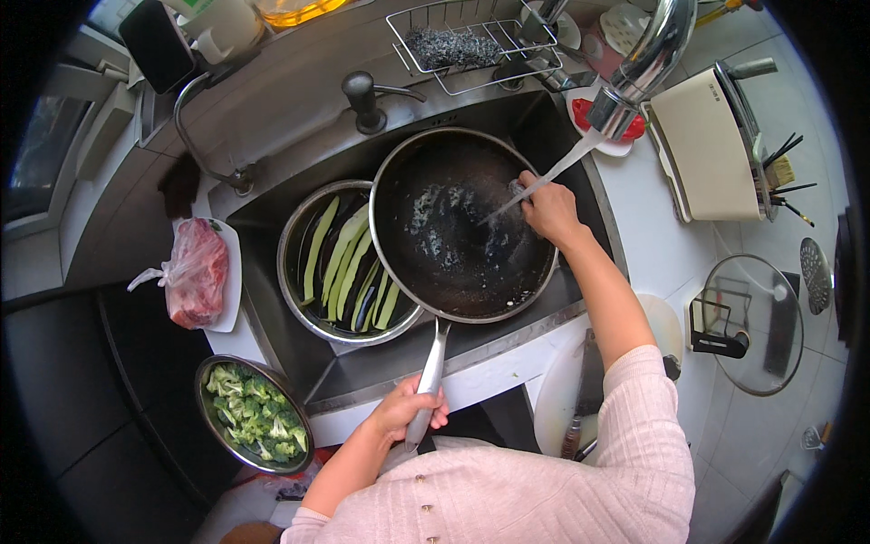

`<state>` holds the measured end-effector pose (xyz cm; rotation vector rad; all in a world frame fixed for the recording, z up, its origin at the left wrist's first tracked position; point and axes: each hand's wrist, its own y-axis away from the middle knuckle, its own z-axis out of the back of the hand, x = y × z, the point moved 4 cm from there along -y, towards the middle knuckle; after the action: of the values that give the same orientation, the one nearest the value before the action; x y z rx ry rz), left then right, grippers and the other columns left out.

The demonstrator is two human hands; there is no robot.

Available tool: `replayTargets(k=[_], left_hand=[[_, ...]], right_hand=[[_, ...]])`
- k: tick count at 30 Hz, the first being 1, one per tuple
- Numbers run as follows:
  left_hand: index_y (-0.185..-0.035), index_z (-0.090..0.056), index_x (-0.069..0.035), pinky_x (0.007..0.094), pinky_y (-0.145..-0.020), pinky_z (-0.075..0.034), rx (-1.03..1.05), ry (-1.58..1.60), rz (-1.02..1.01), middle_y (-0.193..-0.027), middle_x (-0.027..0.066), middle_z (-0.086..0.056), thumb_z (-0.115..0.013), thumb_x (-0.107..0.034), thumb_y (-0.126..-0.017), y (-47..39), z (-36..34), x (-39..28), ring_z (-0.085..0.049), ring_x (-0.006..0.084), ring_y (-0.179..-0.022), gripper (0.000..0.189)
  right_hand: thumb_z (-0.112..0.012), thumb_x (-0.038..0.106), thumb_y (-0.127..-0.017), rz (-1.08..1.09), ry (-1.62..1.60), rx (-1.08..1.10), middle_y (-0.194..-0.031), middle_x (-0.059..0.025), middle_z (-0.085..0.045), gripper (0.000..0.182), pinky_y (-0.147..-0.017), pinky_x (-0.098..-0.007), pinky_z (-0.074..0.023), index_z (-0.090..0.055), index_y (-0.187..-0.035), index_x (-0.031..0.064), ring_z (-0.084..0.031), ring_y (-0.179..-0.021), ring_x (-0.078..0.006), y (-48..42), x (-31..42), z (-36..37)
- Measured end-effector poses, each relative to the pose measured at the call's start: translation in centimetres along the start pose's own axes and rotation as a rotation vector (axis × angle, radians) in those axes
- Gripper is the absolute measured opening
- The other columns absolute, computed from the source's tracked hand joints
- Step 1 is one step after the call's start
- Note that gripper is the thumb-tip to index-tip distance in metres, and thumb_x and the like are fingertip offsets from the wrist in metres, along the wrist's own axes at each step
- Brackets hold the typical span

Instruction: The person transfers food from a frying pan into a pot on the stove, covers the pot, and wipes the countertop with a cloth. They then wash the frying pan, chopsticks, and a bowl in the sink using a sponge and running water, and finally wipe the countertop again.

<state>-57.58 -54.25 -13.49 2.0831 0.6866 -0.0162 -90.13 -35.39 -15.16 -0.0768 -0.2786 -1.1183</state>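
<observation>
My left hand [408, 409] grips the metal handle of a dark frying pan [448, 272], which is held over the sink [591, 224]. At the pan's right inner side, my right hand [549, 209] is closed on a grey scouring pad [520, 189], mostly covered by the fingers. Water runs from the chrome faucet [615, 112] into the pan, where whitish wet patches show. Left of the pan and partly under its rim, a metal bowl [289, 299] in the sink holds strips of green vegetable and dark, peeled-looking pieces.
A metal bowl of broccoli [255, 415] and bagged raw meat [198, 272] on a white plate stand at the left. Behind the sink are a soap dispenser [363, 102] and a wire rack [476, 51]. A cleaver [590, 381], a glass lid [751, 326] and a cream knife block [707, 149] lie to the right.
</observation>
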Motion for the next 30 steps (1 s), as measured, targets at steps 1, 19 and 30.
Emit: replayTargets(k=[1, 19, 30], left_hand=[[-0.095, -0.051, 0.001, 0.0293, -0.057, -0.053, 0.048, 0.114, 0.026, -0.077, 0.0126, -0.058, -0.055, -0.002, -0.076, -0.2, -0.1, 0.2, -0.061, 0.021, -0.064, 0.02], [-0.09, -0.045, -0.007, 0.0225, -0.039, -0.033, 0.039, 0.144, 0.056, -0.063, 0.0027, -0.043, -0.056, -0.015, -0.089, 0.2, -0.9, -0.2, -0.038, 0.0087, -0.044, 0.014], [-0.088, -0.043, -0.007, 0.0228, -0.039, -0.033, 0.108, 0.227, 0.11, -0.061, 0.0016, -0.041, -0.054, -0.015, -0.09, -0.2, -0.2, 0.5, -0.037, 0.009, -0.044, 0.014]], right_hand=[[-0.058, 0.011, -0.073, 0.005, 0.003, 0.009, -0.087, -0.0186, -0.062, 0.029, -0.068, -0.0482, -0.047, -0.052, -0.102, 0.0105, -0.06, -0.08, -0.0391, -0.2, -0.1, -0.4], [-0.057, 0.011, -0.073, 0.344, 0.101, -0.203, -0.082, -0.0142, -0.056, 0.018, -0.065, -0.0426, -0.0494, -0.059, -0.09, 0.009, -0.059, -0.077, -0.0321, -3.2, 1.9, -2.5], [-0.06, 0.002, -0.066, 0.399, -0.086, 0.566, -0.093, -0.0156, -0.059, 0.026, -0.074, -0.0436, -0.0498, -0.061, -0.091, 0.0073, -0.061, -0.087, -0.0345, 5.8, 6.2, -9.9]])
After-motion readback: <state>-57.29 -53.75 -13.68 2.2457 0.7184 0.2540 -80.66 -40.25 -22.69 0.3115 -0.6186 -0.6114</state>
